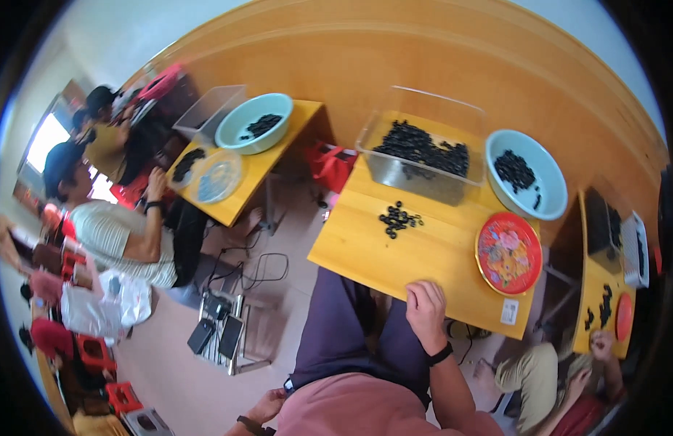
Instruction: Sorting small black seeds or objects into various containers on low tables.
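Note:
My right hand (426, 307) rests at the near edge of the yellow table (351, 240), fingers curled together, a black band on the wrist. I see nothing in it. Low at my left hip, my left hand (269, 404) is beside a small dark and white object (288, 385) at my waist; its fingers are partly hidden. Beyond the right hand lies a loose pile of small black rings (399, 219). A clear plastic bin (423, 178) holds many black pieces. Right of the pile is a red floral tray (509, 253), and behind it a light-blue basin (547, 192) with black pieces inside.
A white label (508, 311) is on the table's right corner. At left, a person in a light shirt (111, 232) works at another yellow table (242, 190). A metal stool (238, 356) bears dark devices, with cables nearby. A person in khaki trousers (532, 378) sits at right.

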A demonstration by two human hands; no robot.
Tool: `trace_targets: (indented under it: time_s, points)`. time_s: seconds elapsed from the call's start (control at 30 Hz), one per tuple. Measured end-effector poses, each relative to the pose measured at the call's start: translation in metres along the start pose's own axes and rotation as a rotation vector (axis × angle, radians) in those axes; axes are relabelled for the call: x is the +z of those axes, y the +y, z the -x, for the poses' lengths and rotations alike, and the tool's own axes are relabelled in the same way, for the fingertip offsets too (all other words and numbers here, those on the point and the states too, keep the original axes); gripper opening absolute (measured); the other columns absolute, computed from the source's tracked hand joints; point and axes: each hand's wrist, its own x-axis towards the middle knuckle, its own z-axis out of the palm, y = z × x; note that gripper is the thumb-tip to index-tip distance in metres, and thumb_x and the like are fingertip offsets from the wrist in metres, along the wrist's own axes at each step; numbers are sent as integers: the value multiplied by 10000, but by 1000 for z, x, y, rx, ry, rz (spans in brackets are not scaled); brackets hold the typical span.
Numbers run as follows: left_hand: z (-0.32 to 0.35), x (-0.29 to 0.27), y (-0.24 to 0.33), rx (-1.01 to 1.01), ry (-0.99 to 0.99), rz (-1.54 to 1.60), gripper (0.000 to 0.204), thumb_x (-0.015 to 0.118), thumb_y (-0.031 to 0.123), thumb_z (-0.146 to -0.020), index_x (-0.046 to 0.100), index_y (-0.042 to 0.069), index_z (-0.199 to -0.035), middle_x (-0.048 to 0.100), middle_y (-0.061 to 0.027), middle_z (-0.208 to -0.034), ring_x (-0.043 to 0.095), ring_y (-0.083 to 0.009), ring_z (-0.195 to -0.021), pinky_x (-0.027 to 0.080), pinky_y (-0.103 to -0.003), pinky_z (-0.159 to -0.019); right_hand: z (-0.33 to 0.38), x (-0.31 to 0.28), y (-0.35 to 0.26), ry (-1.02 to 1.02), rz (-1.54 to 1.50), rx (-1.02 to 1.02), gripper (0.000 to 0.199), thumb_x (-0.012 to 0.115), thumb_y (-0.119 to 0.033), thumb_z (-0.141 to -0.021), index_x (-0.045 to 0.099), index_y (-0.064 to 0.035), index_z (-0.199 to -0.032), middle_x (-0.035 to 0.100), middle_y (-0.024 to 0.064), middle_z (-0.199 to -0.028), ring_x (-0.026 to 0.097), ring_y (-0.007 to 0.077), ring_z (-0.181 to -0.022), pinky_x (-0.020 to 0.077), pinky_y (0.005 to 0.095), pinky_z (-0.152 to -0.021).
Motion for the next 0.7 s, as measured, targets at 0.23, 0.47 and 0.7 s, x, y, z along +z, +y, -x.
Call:
trace_targets:
  time_s: [0.23,0.47,0.7]
  points:
    - [-21,-5,46,-177,-251,-271,345,723,20,-888,703,-21,-1230,745,-25,-1086,669,-136,-981,514,-307,-913,6,-2,0,59,70,82,102,709,-9,-825,672,-65,-900,676,96,-908,651,324,-857,510,421,-773]
    - [-43,-8,-9,123,-24,-682,169,735,139,-838,763,11,-944,739,-218,-845,745,-264,-783,558,-402,-708,2,6,-3,26,21,165,85,701,-4,-839,674,-54,-903,676,111,-889,656,340,-846,518,416,-746]
    - [-54,17,-17,265,245,-754,191,729,167,-803,726,10,-912,701,-271,-888,688,-459,-866,554,-506,-748,2,1,0,-25,-38,251,79,684,23,-851,678,-32,-907,669,116,-890,658,301,-797,523,381,-717]
